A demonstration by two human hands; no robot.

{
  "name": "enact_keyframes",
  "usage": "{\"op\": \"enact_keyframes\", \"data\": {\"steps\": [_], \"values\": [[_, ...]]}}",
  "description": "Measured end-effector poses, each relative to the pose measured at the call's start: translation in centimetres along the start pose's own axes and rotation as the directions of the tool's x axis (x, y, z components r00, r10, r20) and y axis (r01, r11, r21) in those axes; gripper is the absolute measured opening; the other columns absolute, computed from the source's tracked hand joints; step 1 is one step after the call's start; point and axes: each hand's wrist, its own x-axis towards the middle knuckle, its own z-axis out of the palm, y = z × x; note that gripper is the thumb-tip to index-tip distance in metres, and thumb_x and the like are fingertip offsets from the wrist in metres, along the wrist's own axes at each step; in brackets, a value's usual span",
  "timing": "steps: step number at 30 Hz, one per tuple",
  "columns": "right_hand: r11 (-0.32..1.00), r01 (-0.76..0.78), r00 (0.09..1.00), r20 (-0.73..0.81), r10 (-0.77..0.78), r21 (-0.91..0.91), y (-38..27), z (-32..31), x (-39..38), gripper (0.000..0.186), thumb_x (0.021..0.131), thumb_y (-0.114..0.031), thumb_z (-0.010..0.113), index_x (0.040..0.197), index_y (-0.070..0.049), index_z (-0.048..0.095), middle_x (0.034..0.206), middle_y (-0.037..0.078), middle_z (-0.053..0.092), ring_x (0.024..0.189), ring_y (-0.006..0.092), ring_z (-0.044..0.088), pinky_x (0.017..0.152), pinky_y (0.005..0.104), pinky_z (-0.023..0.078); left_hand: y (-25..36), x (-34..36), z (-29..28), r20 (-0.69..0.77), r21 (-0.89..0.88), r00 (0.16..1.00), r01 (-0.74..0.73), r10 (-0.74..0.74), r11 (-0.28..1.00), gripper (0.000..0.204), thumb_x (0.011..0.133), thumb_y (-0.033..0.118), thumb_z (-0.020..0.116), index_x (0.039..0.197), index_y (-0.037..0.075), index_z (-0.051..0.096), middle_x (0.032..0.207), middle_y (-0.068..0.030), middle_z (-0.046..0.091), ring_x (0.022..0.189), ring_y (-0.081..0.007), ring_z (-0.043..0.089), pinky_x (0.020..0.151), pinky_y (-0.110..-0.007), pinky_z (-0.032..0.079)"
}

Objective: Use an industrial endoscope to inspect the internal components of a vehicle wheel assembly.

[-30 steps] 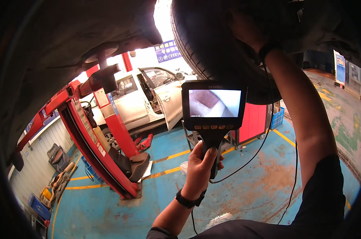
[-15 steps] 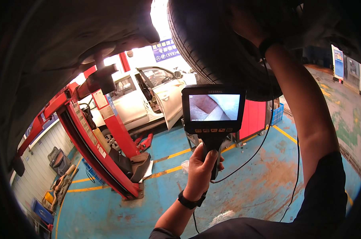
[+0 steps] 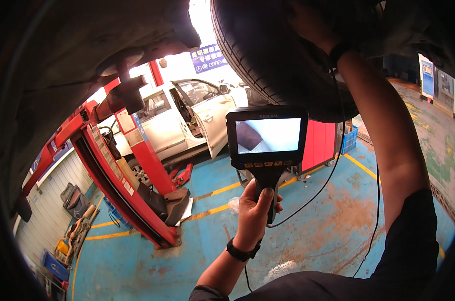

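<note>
My left hand [image 3: 253, 215] grips the handle of a black hand-held inspection camera [image 3: 265, 160], held upright at centre. Its lit screen [image 3: 268, 135] shows a pale surface with a dark patch, too indistinct to name. A black cable [image 3: 329, 178] loops from the handle up beside my right arm. My right hand [image 3: 312, 24] reaches up behind a large tyre [image 3: 242, 47] under the raised vehicle [image 3: 87, 45], by the wheel's inner side. Its fingers are lost in shadow, so what they touch or hold cannot be made out.
A red lift post [image 3: 129, 190] stands left, with a second post behind it. Beyond are a white car [image 3: 162, 138] with a door open, a red cabinet [image 3: 318, 145] and a blue crate [image 3: 350, 141]. Assorted parts and bags [image 3: 74, 205] lie along the left wall. A yellow-lined blue floor [image 3: 307, 231] spreads below.
The picture on the screen has shifted, its dark patch now lower left. The device sits slightly lower and further left. My right hand has moved very little.
</note>
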Motion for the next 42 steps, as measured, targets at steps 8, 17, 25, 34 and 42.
{"op": "enact_keyframes", "data": {"steps": [8,17,25,34,42], "values": [[0.995,0.005,1.0,0.003,-0.006,0.095,-0.3,0.5,-0.1,0.021,0.087,-0.009,0.052,0.1,0.002,0.063,0.099,0.028,0.066,0.1,0.0451,0.062,0.085,0.0495,0.049,0.0,-0.2,-0.5,-0.014,0.052,1.0,-0.026,0.026,0.998,0.03,0.098,0.025,0.059,0.119,0.003,0.054,0.085,-0.0104,0.065,0.067,-0.0138,0.064,0.062,-0.027,0.054],[0.998,0.032,0.999,-0.022,-0.031,0.06,0.8,0.0,0.2,0.021,0.088,-0.011,0.053,0.101,0.002,0.063,0.101,0.028,0.066,0.101,0.045,0.062,0.086,0.0487,0.049,-0.3,-0.2,0.2,0.004,0.058,0.999,-0.038,0.038,0.998,0.033,0.098,0.026,0.06,0.12,0.003,0.053,0.086,-0.0121,0.065,0.067,-0.0156,0.064,0.061,-0.028,0.055],[0.998,-0.03,1.0,0.007,0.029,0.057,0.4,0.1,0.0,0.024,0.087,-0.011,0.053,0.105,0.002,0.063,0.105,0.028,0.066,0.104,0.0443,0.062,0.088,0.0481,0.049,-0.4,-0.6,-0.1,0.014,0.016,1.0,-0.024,0.024,1.0,0.028,0.098,0.021,0.06,0.119,0.003,0.054,0.087,-0.0095,0.064,0.068,-0.0129,0.063,0.063,-0.026,0.054],[0.982,-0.161,0.987,0.046,0.157,0.102,0.3,0.4,-0.2,0.042,0.087,-0.009,0.05,0.122,0.013,0.054,0.124,0.037,0.055,0.122,0.046,0.052,0.104,0.0471,0.039,-0.4,-0.7,0.1,0.001,0.065,0.999,-0.035,0.035,0.997,0.033,0.097,0.027,0.061,0.117,0.001,0.054,0.085,-0.0118,0.065,0.066,-0.016,0.064,0.061,-0.028,0.055],[0.945,-0.241,0.969,0.101,0.224,0.222,-0.9,-0.4,-0.7,0.048,0.085,-0.009,0.052,0.129,0.011,0.05,0.126,0.036,0.054,0.123,0.0453,0.051,0.104,0.0464,0.039,-0.3,-0.8,-0.1,-0.009,0.063,0.999,-0.03,0.031,0.998,0.033,0.097,0.025,0.06,0.119,0.001,0.054,0.085,-0.0123,0.065,0.067,-0.0163,0.064,0.061,-0.029,0.055]]}}
